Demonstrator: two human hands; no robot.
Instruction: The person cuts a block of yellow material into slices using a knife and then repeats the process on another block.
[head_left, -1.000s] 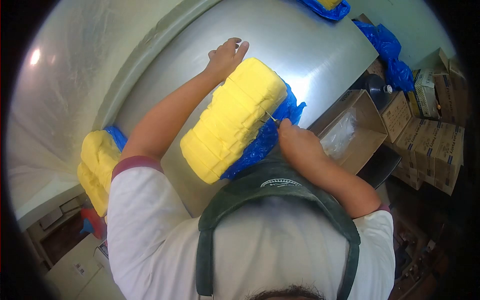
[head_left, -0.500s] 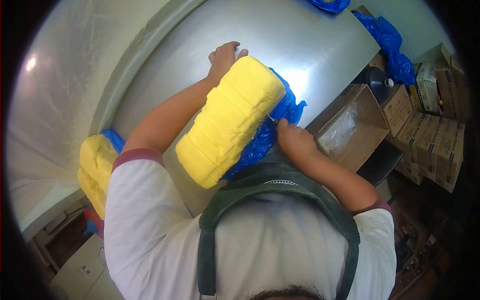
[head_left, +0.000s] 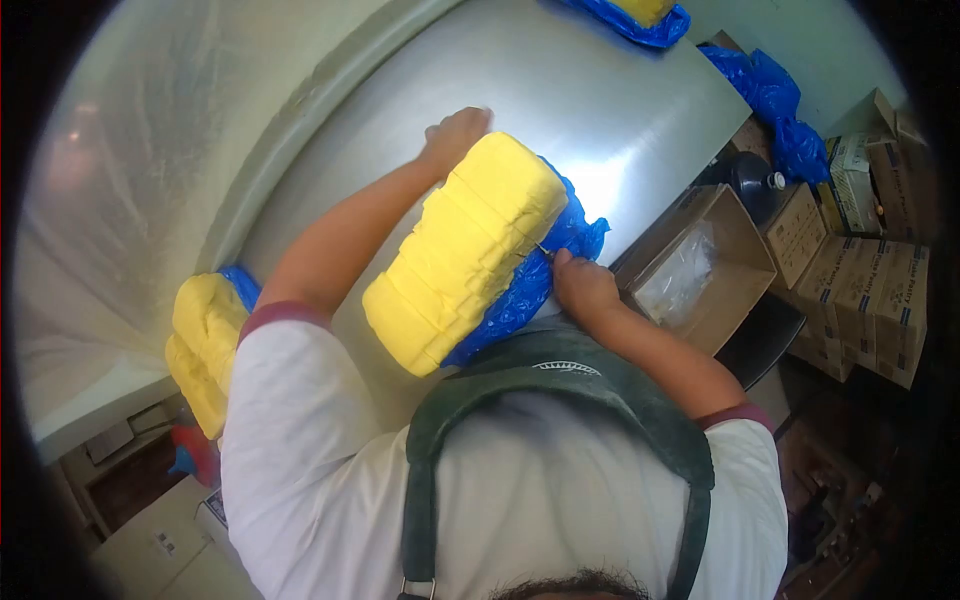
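Observation:
A large yellow block of butter (head_left: pixel 470 240), scored by several crosswise cut lines, lies on a crumpled blue plastic bag (head_left: pixel 520 300) in front of me. My right hand (head_left: pixel 587 285) is closed at the block's right side, pinching the end of a thin wire (head_left: pixel 541 247) that runs to the butter's edge. Beyond the block's upper left side is my left hand (head_left: pixel 458 136), its fingers curled closed. Whatever it grips is hidden. The wire's path across the block is too fine to follow.
The metal table (head_left: pixel 600 110) reaches away under the block. More yellow blocks (head_left: pixel 200 330) lie at the left edge, and another on blue plastic (head_left: pixel 650 25) at the far end. An open carton (head_left: pixel 745 265) holding clear plastic, a black jug (head_left: pixel 757 180) and stacked boxes (head_left: pixel 860 300) stand right.
My left hand's fingers, more extended before, have curled in beside the block. My right hand keeps its pinch near the same side. The whole view has shifted slightly.

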